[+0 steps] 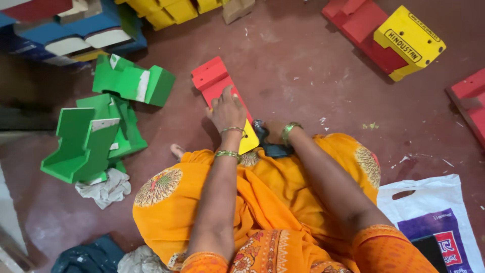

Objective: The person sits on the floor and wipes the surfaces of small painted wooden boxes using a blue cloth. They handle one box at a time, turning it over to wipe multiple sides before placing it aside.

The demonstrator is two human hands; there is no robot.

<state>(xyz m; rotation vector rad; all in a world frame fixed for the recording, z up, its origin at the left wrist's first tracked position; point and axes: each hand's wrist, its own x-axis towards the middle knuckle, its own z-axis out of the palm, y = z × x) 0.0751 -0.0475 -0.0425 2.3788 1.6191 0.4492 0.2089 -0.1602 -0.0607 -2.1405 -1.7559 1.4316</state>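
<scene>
Left hand (227,108) lies flat on the red and yellow wooden piece (222,93), fingers together and pressed down on its red face, and that piece sits on the floor right ahead of the knees. Right hand (273,132), just right of the piece, is mostly hidden; cannot tell how its fingers lie. A dark tool (268,141) touches the piece's yellow end. Well right of the piece, a white plastic bag (429,202) with a purple and red panel lies flat. Left of it, 2 green shapes (108,121) are stacked.
</scene>
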